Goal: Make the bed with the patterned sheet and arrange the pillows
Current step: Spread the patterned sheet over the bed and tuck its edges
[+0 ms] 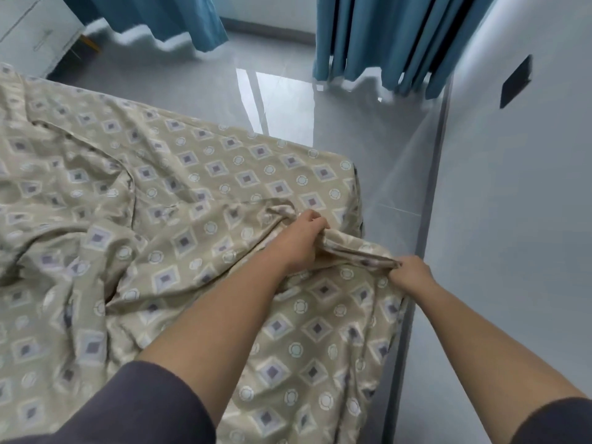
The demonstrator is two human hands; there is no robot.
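– Now, at centre: what do the two hands do?
– Left hand (304, 241), fingers curled, grips a bunched edge of the sheet (198, 187). Right hand (411, 274) is closed round the same edge, pinching it. The hem (358, 253) runs between them as a narrow folded band, lifted slightly off the cloth below.
– And where does the sheet lie?
– Spread over the bed (357, 193), beige with diamond and ring motifs. The held edge sits near the bed's right side, just short of the far right corner. Left of the hands the cloth is heaped in deep folds; toward the far corner it lies smoother. Below the right hand it hangs over the side of the bed.
– What frames the grip?
– Bare forearms, each ending in a dark grey sleeve, left (144, 405) and right (557, 421), at the lower border.
– Beyond the bed?
– Glossy grey floor (288, 100), with a bright reflection past the far corner. Blue curtains (384, 40) hang to the floor at top, in two groups. A pale wall (528, 219) stands close along the bed's right side and bears a dark plate (517, 83). A white cabinet (28, 30) occupies the upper left corner, somewhat blurred
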